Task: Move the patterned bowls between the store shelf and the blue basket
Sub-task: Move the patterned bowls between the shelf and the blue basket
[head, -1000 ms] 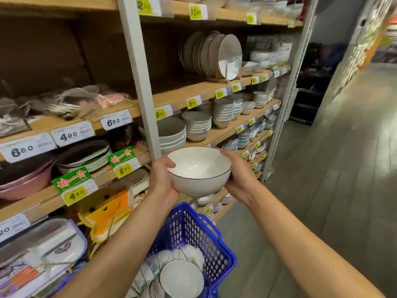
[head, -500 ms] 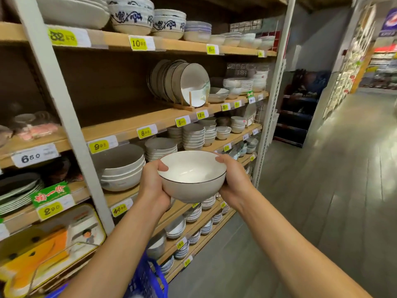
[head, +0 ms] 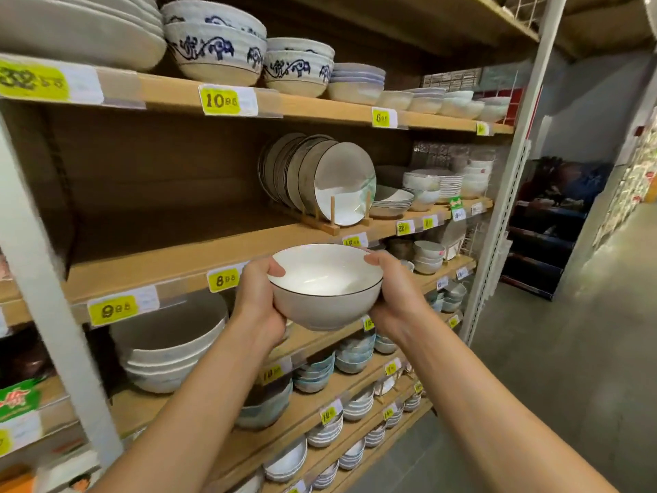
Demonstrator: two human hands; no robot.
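Observation:
I hold a white bowl with a thin dark rim [head: 323, 290] upright in front of the store shelf [head: 170, 257], about level with its bare wooden board. My left hand [head: 257, 300] grips the bowl's left side, thumb over the rim. My right hand [head: 393, 297] grips its right side the same way. Left of the standing plates [head: 320, 179] that shelf board lies bare. Bowls with a blue pattern [head: 217, 53] are stacked on the shelf above. The blue basket is out of view.
A white upright post [head: 53, 314] stands at the left and another [head: 512, 172] at the right end of the shelving. Stacks of bowls fill the lower shelves [head: 170, 354]. Yellow price tags [head: 222, 101] line the shelf edges. The grey aisle floor [head: 569, 368] runs along the right.
Both hands have lifted the bowl from over the blue basket up to the middle shelf. My view has risen with it, and the basket has dropped out of sight.

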